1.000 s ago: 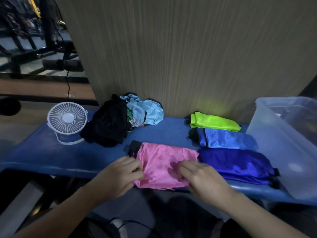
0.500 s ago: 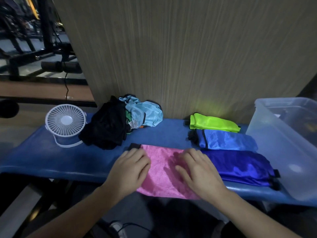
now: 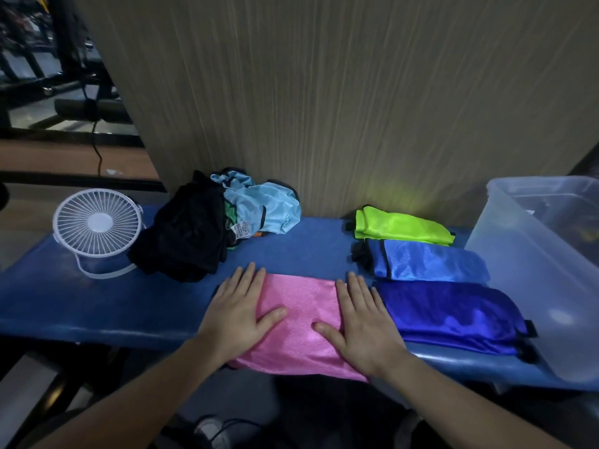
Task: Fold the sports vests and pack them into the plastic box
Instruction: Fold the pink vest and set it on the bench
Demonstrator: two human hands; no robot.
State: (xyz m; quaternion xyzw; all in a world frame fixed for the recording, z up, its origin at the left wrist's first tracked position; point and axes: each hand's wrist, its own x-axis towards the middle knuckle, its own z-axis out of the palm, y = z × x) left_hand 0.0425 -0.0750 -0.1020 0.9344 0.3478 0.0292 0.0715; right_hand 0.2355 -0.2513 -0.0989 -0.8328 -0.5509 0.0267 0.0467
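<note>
A folded pink vest (image 3: 299,322) lies at the front of the blue bench (image 3: 97,303), its near edge hanging over the bench front. My left hand (image 3: 238,314) presses flat on its left side and my right hand (image 3: 363,322) presses flat on its right side, fingers straight. To the right lie three folded vests: a dark blue one (image 3: 450,315), a lighter blue one (image 3: 428,260) and a neon green one (image 3: 402,226). A heap of unfolded vests, black (image 3: 184,234) and light blue (image 3: 262,210), sits at the back left. The clear plastic box (image 3: 531,264) stands at the right end.
A small white desk fan (image 3: 97,222) stands on the bench's left end beside the black heap. A wood-grain wall panel (image 3: 324,108) rises directly behind the bench. Gym equipment and a hanging cable show at the far left.
Both hands went from pinching the pink vest's near edge to lying flat on it, sliding forward and apart over the cloth. The vest now lies smoother and wider.
</note>
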